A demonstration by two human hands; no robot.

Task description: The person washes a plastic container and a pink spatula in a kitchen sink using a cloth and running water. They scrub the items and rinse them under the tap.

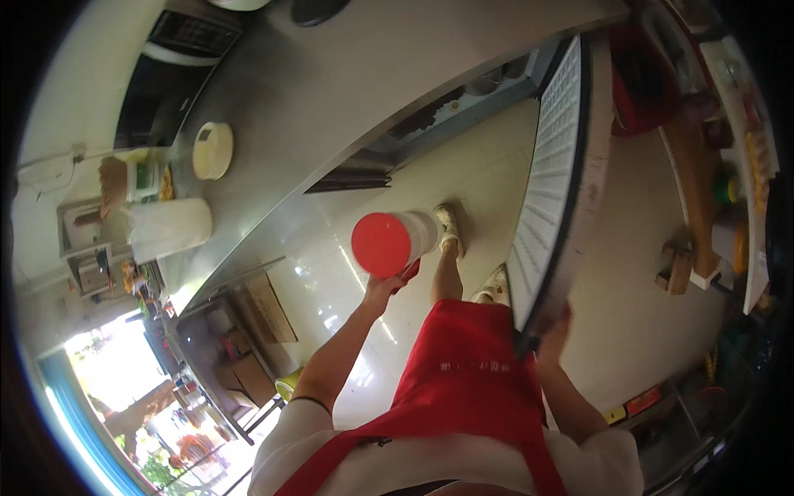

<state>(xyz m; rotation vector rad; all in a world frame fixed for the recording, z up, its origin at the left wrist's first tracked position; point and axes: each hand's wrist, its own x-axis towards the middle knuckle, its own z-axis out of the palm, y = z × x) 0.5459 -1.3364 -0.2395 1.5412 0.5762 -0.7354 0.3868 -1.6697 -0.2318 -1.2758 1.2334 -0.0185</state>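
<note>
My left hand (386, 286) is closed around the red handle of a translucent plastic pitcher (423, 234). The pitcher's round red lid (381, 245) faces the camera, so its contents are hidden. On the other side, my right hand (554, 335) is at the free edge of an open under-counter cabinet door (549, 180), which looks like a refrigerator door with a white ribbed inner panel. The fingers there are partly hidden and blurred. A red apron (468, 378) covers my front, and the door's lower corner is close beside it.
A long metal counter (298, 118) runs along the upper left, bearing a round cream container (213, 150) and a whitish container (170, 228). My feet in clogs (449, 228) stand on the tiled floor. Crowded shelves (753, 248) are at the right; an open cardboard box (251, 378) is lower left.
</note>
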